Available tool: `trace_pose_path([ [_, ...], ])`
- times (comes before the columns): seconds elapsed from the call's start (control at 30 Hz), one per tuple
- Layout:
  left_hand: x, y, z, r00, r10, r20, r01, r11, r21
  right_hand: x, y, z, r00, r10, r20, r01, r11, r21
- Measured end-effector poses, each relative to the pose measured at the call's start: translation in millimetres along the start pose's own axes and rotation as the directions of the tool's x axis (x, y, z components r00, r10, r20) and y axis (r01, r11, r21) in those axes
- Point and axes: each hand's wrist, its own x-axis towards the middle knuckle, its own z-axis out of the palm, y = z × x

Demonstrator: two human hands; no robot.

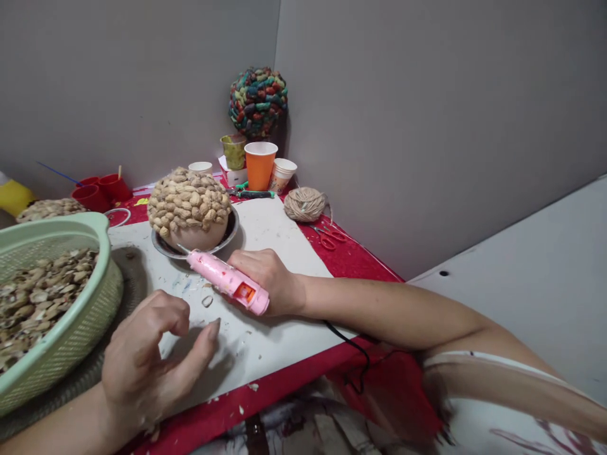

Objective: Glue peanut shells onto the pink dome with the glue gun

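My right hand (270,278) is wrapped round a pink glue gun (227,282) that lies low over the white board (265,341), its nozzle pointing left toward a ball covered in peanut shells (188,205) on a metal plate (232,232). My left hand (152,360) hovers over the board's near left part with its fingers curled and apart and the thumb stretched out, holding nothing that I can see. A small shell piece (207,301) lies on the board between the two hands.
A green basket (71,328) full of shells stands at the left on a woven mat. Behind the ball are an orange cup (260,165), white cups, red cups (102,189), a twine ball (305,204), red scissors (331,236) and a multicoloured shell ball (258,102). Grey walls close the corner.
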Motion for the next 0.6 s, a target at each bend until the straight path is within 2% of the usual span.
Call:
trace_pose_path([
  [0.1,3.3,9.3,0.8,0.989,0.137,0.059,-0.142,0.986,0.089,0.0,-4.7,-1.3,0.998,-0.046,0.045,0.047,0.999,-0.021],
  [0.13,4.9,11.4,0.8,0.987,0.149,0.063,-0.156,0.980,0.121,0.2,-6.3,-1.5,0.997,-0.054,0.054,0.055,0.998,-0.033],
  [0.43,4.6,11.8,3.4,0.987,0.132,0.091,-0.150,0.960,0.236,0.4,-12.5,-3.9,0.991,-0.050,0.121,0.061,0.994,-0.088],
  [0.6,6.6,9.7,6.8,0.980,0.176,0.088,-0.194,0.940,0.282,0.7,-14.5,-4.6,0.987,-0.050,0.154,0.073,0.986,-0.148],
])
